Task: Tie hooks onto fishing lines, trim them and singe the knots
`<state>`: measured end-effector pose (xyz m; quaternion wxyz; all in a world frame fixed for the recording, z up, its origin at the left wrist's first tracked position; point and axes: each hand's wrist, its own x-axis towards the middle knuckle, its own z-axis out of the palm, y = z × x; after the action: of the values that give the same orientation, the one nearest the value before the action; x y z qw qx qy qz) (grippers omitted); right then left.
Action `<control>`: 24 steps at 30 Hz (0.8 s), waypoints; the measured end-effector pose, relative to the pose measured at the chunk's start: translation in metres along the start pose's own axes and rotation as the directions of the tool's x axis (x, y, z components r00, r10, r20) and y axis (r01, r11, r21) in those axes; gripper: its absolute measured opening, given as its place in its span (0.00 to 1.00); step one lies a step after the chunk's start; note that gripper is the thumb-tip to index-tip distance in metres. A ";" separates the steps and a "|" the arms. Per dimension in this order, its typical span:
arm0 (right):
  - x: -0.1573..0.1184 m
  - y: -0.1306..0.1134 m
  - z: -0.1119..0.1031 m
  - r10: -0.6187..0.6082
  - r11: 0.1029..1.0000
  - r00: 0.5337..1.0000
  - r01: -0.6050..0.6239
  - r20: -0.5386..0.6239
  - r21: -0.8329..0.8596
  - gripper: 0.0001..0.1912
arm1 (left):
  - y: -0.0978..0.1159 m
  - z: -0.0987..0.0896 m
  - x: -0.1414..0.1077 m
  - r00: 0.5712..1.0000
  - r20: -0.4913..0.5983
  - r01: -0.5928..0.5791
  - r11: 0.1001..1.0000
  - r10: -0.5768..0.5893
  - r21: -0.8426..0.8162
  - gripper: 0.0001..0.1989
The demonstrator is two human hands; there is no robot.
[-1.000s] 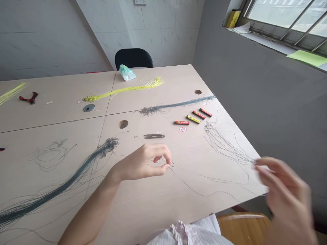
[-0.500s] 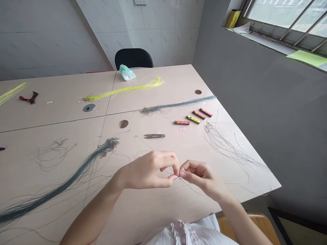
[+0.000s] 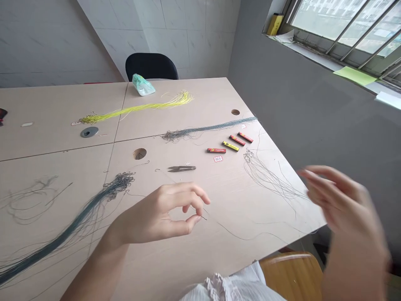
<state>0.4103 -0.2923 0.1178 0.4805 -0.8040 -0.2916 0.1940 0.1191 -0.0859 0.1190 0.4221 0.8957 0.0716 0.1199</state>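
My left hand (image 3: pixel 171 211) hovers over the near part of the table, thumb and index finger pinched on a small fishing hook (image 3: pixel 203 218), of which only a dark tip shows. A thin fishing line (image 3: pixel 242 239) curves from near those fingertips across the table to the right. My right hand (image 3: pixel 338 196) is raised past the table's right edge, smeared by motion; I cannot tell whether its fingers hold anything. Ahead of my left hand lie thread snips (image 3: pixel 181 169). To the left rests a thick dark-green bundle of lines (image 3: pixel 84 215) with a cluster of hooks (image 3: pixel 120 184).
A loose bunch of lines (image 3: pixel 269 179) lies near the right edge. Several small red and yellow tubes (image 3: pixel 230 146) stand behind it with a label (image 3: pixel 218 159). Farther back are a blue-grey bundle (image 3: pixel 209 126), a yellow bundle (image 3: pixel 134 109) and a plastic bag (image 3: pixel 143 85).
My right hand has parted from my left and swung out to the right and up. My left hand has shifted slightly left. The view has turned a little to the right.
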 end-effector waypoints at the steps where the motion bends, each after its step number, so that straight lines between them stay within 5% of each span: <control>1: 0.019 0.003 0.022 0.055 0.998 0.998 -0.055 0.028 0.008 0.19 | 0.000 0.001 0.000 1.000 0.002 -0.002 1.000 0.002 -0.001 0.09; 5: 0.089 0.031 0.100 0.125 0.981 0.992 -0.121 0.012 -0.153 0.18 | -0.001 0.003 -0.005 1.000 0.019 0.001 1.000 -0.001 -0.001 0.09; 8: 0.117 0.053 0.124 0.105 0.967 0.994 -0.109 -0.031 -0.230 0.17 | -0.001 0.001 -0.008 1.000 0.016 0.009 1.000 -0.009 0.008 0.09; 16: 0.127 0.061 0.136 0.024 0.902 0.990 -0.081 -0.140 -0.423 0.15 | -0.001 -0.003 -0.006 1.000 -0.011 -0.002 1.000 0.002 0.024 0.09; 24: 0.122 0.058 0.130 -0.158 0.928 0.957 0.061 -0.241 -0.367 0.17 | -0.006 -0.004 -0.008 0.999 -0.011 0.034 0.999 -0.034 0.040 0.07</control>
<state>0.4417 -0.1481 0.0019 0.3721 -0.8786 -0.2992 0.0008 0.1106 -0.0810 0.1155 0.4054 0.9022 0.0913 0.1156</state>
